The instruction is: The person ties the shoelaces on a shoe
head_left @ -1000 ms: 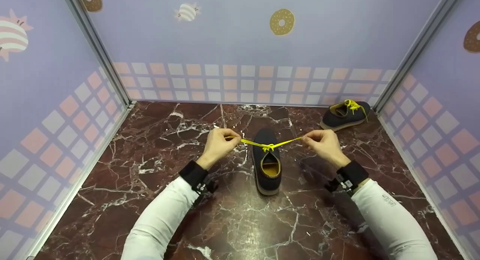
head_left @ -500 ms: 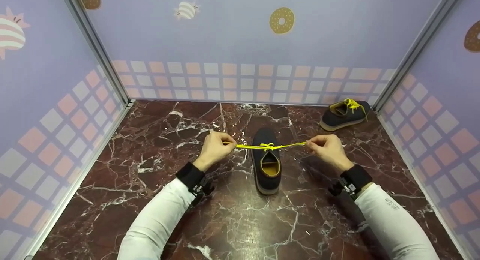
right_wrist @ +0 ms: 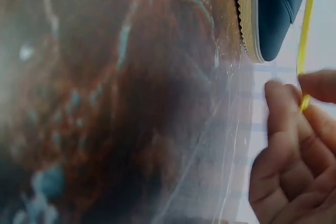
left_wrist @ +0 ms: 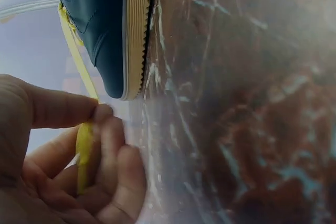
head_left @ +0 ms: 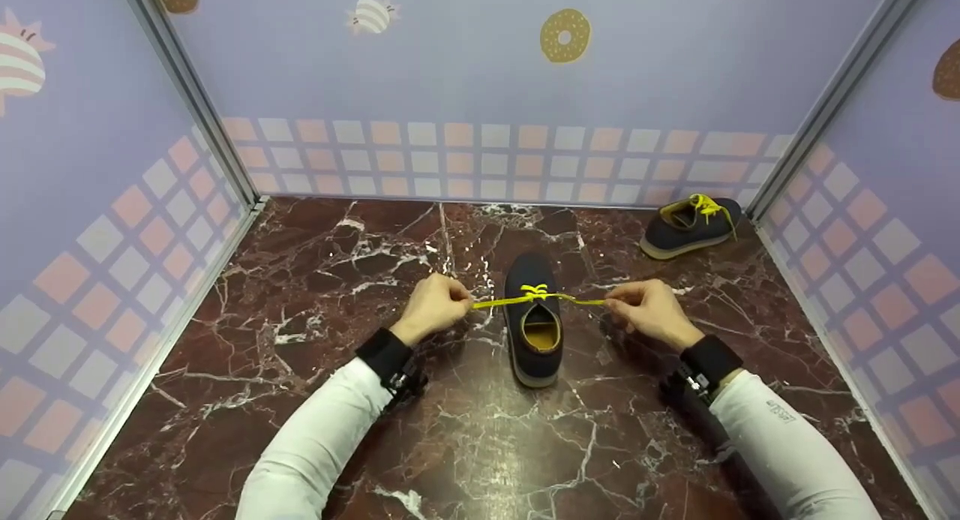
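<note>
A dark shoe (head_left: 535, 366) with a yellow lining stands on the floor in the middle of the head view, its toe pointing away from me. My left hand (head_left: 433, 311) pinches one end of its yellow shoelace (head_left: 496, 303) between thumb and forefinger. That end runs straight out to the left. On the other side, my right hand (head_left: 654, 311) pinches the opposite lace end, which sags slightly. The laces cross at a yellow knot (head_left: 535, 293) over the tongue. In the left wrist view, the lace tail (left_wrist: 83, 148) hangs down across my curled fingers.
A second dark shoe (head_left: 690, 235) with yellow laces lies at the back right, near the corner. Patterned walls (head_left: 465, 62) enclose the dark red marbled floor (head_left: 495, 460) at the back and both sides.
Both hands have come lower and nearer to me, still pinching the lace ends. The right lace end has gone from taut to slightly slack. The shoe has stayed in place.
</note>
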The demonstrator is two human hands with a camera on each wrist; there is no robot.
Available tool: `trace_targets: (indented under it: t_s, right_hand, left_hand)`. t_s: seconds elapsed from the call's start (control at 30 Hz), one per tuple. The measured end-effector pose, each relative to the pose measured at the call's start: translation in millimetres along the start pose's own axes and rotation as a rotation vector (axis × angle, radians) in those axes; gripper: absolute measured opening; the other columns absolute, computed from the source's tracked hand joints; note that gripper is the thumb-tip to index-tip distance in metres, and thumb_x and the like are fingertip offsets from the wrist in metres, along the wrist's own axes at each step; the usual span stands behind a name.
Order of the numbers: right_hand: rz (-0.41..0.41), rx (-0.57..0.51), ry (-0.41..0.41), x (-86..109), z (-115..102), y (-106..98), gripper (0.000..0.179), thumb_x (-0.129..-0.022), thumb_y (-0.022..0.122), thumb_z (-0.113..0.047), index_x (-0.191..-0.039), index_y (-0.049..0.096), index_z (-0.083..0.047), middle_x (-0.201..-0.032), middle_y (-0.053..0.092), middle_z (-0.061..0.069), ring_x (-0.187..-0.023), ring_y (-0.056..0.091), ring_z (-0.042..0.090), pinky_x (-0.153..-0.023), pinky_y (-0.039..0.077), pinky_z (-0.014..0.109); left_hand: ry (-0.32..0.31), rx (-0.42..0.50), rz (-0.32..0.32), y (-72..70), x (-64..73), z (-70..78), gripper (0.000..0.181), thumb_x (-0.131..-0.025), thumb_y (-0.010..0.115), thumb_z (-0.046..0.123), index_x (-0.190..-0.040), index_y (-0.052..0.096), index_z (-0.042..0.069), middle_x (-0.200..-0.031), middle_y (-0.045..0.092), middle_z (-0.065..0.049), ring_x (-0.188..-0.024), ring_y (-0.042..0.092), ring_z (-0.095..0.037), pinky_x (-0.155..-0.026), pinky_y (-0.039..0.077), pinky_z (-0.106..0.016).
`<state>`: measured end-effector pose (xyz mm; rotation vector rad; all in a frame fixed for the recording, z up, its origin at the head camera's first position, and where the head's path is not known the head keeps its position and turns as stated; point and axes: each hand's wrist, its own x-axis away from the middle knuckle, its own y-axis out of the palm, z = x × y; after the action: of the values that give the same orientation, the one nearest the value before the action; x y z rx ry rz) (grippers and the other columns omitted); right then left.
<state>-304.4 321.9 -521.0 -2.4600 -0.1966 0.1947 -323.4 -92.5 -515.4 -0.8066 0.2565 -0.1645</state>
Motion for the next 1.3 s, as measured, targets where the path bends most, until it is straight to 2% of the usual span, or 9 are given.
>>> trace_targets:
  t_s: [0.07,0.17,0.3,0.4,0.5,0.7,0.87,1.1,1.3]
  right_hand:
    - [0.005,-0.023,-0.014,0.0,-4,-1,0.032,-0.106,0.078,-0.019,-0.129,0.08,0.003,-0.085,0.081,0.024,-0.054,0.067,0.012,-0.051,0.053,0.023]
    - [0.053,0.014,-0.057,-1.1,-14,0,0.036,-0.105,0.079,-0.021,-0.133,0.079,0.001,-0.089,0.083,0.021,-0.057,0.067,0.009,-0.054,0.052,0.022]
    - [0.086,0.099,-0.142,-8.1,-28,8,0.028,-0.102,0.081,-0.019,-0.124,0.084,-0.003,-0.104,0.088,0.015,-0.071,0.074,0.012,-0.064,0.053,0.018]
    - [0.047,0.118,-0.179,-12.7,-39,18,0.026,-0.101,0.082,-0.017,-0.122,0.085,-0.003,-0.112,0.088,0.013,-0.081,0.078,0.021,-0.069,0.055,0.018]
    - [-0.013,0.099,-0.194,-15.7,-47,29,0.026,-0.1,0.082,-0.012,-0.124,0.084,-0.001,-0.115,0.087,0.016,-0.089,0.083,0.029,-0.072,0.057,0.018]
    - [-0.1,0.011,-0.163,-19.8,-52,48,0.032,-0.1,0.078,-0.001,-0.131,0.078,0.005,-0.125,0.083,0.025,-0.108,0.085,0.04,-0.084,0.063,0.02]
    - [-0.076,-0.011,-0.132,-19.7,-51,57,0.036,-0.098,0.075,0.002,-0.134,0.075,0.008,-0.125,0.082,0.027,-0.113,0.083,0.041,-0.09,0.064,0.025]
    - [-0.017,0.01,-0.113,-17.3,-53,61,0.032,-0.098,0.074,0.002,-0.129,0.079,0.006,-0.115,0.085,0.025,-0.102,0.084,0.035,-0.079,0.056,0.016]
    - [0.047,0.12,-0.124,-13.6,-51,58,0.014,-0.098,0.08,-0.009,-0.108,0.09,-0.005,-0.106,0.088,0.013,-0.093,0.081,0.022,-0.086,0.059,0.028]
  left_hand:
    - [-0.049,-0.041,-0.007,-4.7,2.3,15.7,0.025,-0.095,0.077,0.025,-0.113,0.089,0.014,-0.107,0.088,-0.007,-0.1,0.081,-0.032,-0.09,0.063,-0.049]
    - [-0.033,-0.046,0.024,-5.6,-1.6,28.0,0.033,-0.099,0.075,0.03,-0.126,0.086,0.014,-0.119,0.088,-0.008,-0.106,0.082,-0.033,-0.09,0.063,-0.051]
    - [0.078,0.0,0.004,-3.2,-6.8,46.3,0.032,-0.1,0.074,0.027,-0.125,0.086,0.012,-0.119,0.088,-0.008,-0.103,0.083,-0.032,-0.092,0.063,-0.049]
    - [0.152,0.009,-0.062,2.4,-7.6,57.6,0.03,-0.099,0.075,0.027,-0.122,0.087,0.011,-0.117,0.088,-0.008,-0.103,0.083,-0.029,-0.093,0.064,-0.047]
    - [0.183,0.005,-0.109,9.0,-7.8,64.4,0.029,-0.099,0.077,0.026,-0.122,0.088,0.012,-0.115,0.089,-0.007,-0.102,0.084,-0.027,-0.092,0.064,-0.046]
    - [0.171,0.008,-0.133,17.4,-6.9,68.5,0.023,-0.096,0.082,0.024,-0.117,0.089,0.016,-0.11,0.089,-0.004,-0.099,0.084,-0.025,-0.09,0.065,-0.043]
    - [0.189,0.011,-0.119,23.1,-6.9,67.1,0.018,-0.096,0.083,0.023,-0.11,0.09,0.015,-0.105,0.089,-0.004,-0.096,0.083,-0.024,-0.088,0.065,-0.042]
    - [0.203,0.005,-0.103,28.5,-6.7,67.9,0.01,-0.098,0.081,0.02,-0.099,0.088,0.013,-0.094,0.087,-0.004,-0.089,0.079,-0.025,-0.086,0.061,-0.042]
    - [0.196,-0.013,-0.084,30.6,-5.9,66.8,0.007,-0.099,0.079,0.014,-0.095,0.083,0.011,-0.087,0.082,-0.007,-0.08,0.072,-0.022,-0.079,0.056,-0.038]
